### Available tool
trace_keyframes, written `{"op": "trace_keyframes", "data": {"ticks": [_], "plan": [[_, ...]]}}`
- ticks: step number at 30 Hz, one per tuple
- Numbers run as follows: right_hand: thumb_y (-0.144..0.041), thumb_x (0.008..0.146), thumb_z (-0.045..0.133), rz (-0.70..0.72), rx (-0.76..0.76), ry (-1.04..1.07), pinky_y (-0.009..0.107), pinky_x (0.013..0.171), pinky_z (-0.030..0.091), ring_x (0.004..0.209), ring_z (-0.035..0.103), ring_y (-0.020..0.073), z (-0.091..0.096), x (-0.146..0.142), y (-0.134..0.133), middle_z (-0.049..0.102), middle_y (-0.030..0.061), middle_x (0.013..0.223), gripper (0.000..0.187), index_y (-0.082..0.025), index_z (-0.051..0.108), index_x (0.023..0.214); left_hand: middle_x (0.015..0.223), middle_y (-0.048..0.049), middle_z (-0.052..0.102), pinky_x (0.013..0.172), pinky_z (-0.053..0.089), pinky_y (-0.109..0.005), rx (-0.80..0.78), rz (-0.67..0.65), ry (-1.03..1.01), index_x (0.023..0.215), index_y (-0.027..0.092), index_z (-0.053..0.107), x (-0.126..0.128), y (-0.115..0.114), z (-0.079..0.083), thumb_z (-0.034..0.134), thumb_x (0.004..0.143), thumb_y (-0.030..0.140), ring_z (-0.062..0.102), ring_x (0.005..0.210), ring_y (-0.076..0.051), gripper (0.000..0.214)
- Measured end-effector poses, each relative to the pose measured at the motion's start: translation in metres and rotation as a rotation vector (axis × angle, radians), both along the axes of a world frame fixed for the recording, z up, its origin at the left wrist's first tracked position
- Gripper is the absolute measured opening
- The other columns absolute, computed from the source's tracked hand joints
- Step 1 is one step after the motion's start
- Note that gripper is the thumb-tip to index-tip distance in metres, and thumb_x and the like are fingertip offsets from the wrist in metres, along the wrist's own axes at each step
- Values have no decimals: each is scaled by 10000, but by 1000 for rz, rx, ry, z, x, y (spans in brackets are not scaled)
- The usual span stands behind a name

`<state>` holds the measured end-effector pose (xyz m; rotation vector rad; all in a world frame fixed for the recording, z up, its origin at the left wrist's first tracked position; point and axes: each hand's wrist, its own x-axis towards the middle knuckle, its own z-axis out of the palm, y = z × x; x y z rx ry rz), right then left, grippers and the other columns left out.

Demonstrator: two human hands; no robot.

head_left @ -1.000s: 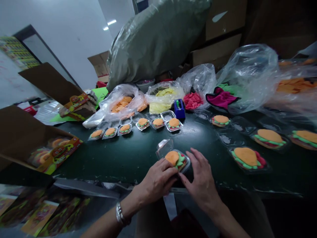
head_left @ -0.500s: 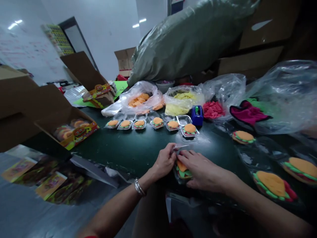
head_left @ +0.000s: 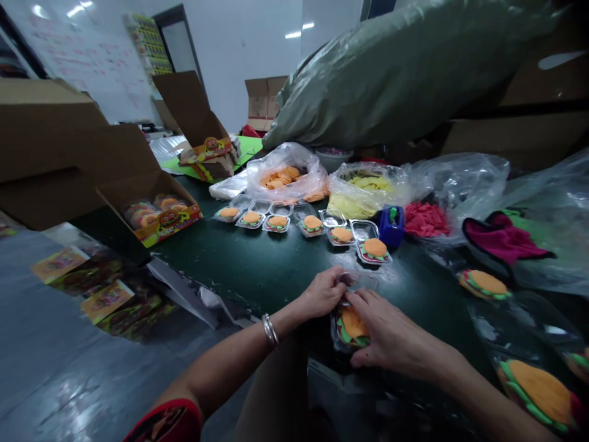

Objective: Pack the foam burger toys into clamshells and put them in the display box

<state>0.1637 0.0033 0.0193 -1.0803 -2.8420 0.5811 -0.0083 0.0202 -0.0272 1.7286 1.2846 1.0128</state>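
Observation:
A burger-shaped piece [head_left: 350, 326] with an orange top and green and red layers sits in a clear plastic clamshell box [head_left: 339, 341] at the table's near edge. My left hand [head_left: 324, 293] is closed, pinching the clear box near its far edge, where the raised lid [head_left: 361, 281] shows faintly. Across the right side of the same box curves my right hand [head_left: 384, 325], fingers at the far rim and thumb at the near side. Part of the burger is hidden under its fingers.
Several open clamshells with burgers [head_left: 277, 223] stand in a row farther back. Behind them are bags of orange [head_left: 281, 178], yellow [head_left: 368, 184] and red pieces [head_left: 427, 219], beside a blue dispenser [head_left: 391, 227]. More burgers [head_left: 536, 390] lie right; a display box [head_left: 170, 224] stands left.
The view has turned left, so the table's things sit farther right in the picture. My right fingers have shifted off the burger's top toward the box rim, showing more of it.

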Motion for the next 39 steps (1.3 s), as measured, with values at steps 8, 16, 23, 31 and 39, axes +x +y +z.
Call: {"op": "trace_keyframes", "data": {"ticks": [8, 16, 23, 31, 39], "plan": [[-295, 511, 851, 43, -1, -27, 490, 915, 440, 1030, 488, 322, 2, -3, -1, 558, 129, 1107, 682, -113, 559, 1100, 972, -59, 666, 866, 488, -308, -3, 20, -26, 941, 138, 620, 1, -3, -2, 418, 788, 54, 613, 906, -175, 266], [-318, 540, 844, 44, -31, -48, 459, 845, 465, 961, 502, 301, 7, -1, 3, 558, 93, 1023, 576, -132, 566, 1008, 956, -45, 676, 811, 512, -283, -42, 19, -82, 917, 144, 590, 5, 2, -6, 418, 744, 21, 624, 873, -153, 273], [-287, 521, 848, 77, -64, -33, 479, 912, 438, 1013, 470, 303, 4, 3, 3, 527, 96, 1068, 659, -128, 551, 1088, 970, -55, 679, 847, 507, -298, -42, 27, -86, 951, 149, 571, 9, -1, -9, 412, 759, 25, 628, 908, -161, 279], [-265, 602, 773, 12, -61, -30, 455, 836, 467, 925, 528, 292, 10, 8, 5, 585, 99, 1010, 439, -143, 586, 980, 975, -49, 664, 859, 498, -312, -34, -10, -32, 922, 154, 580, 9, 6, -2, 439, 780, 60, 616, 920, -174, 221], [-299, 610, 808, 11, -171, 113, 403, 909, 453, 1049, 535, 284, 4, 24, 7, 597, 73, 1120, 638, -186, 574, 1193, 1010, -53, 646, 891, 487, -313, -16, -58, -29, 959, 157, 588, 10, 1, 1, 419, 798, 64, 602, 950, -169, 251]]}}
